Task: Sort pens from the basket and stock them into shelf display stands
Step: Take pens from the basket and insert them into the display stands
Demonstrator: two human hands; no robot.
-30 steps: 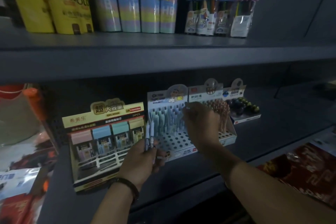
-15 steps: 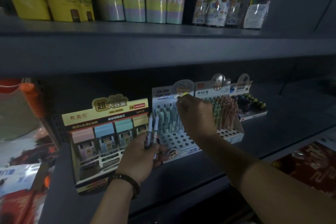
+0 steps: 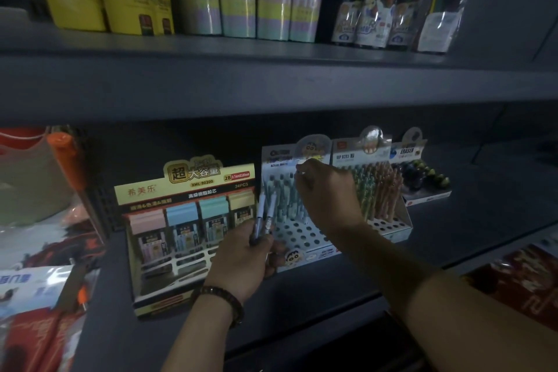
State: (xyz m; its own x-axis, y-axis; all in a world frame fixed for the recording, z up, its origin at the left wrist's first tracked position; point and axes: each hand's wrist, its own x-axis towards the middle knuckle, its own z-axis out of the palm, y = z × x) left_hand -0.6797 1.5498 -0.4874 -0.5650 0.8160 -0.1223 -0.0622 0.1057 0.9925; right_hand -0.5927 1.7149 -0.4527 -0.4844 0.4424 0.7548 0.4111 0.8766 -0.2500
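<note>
A white cartoon-printed pen display stand (image 3: 302, 240) with a perforated base sits on the lower shelf, its back rows filled with pale teal pens (image 3: 282, 190). My left hand (image 3: 241, 260), wearing a bead bracelet, grips two white pens (image 3: 265, 214) upright just left of the stand's front. My right hand (image 3: 327, 190) is raised over the stand's back rows, fingers pinched on the top of one pen (image 3: 301, 167). The basket is not in view.
A second stand with green and orange pens (image 3: 377, 190) adjoins on the right, then an eraser box (image 3: 422, 175). A pencil-lead display box (image 3: 184, 220) stands to the left. The upper shelf (image 3: 271, 75) carries pencil tubes and yellow packs. Red packets lie at left and lower right.
My right hand has risen slightly toward the stand's back rows with a pen. My left hand has lifted a little and keeps its pens. The camera has moved closer.
</note>
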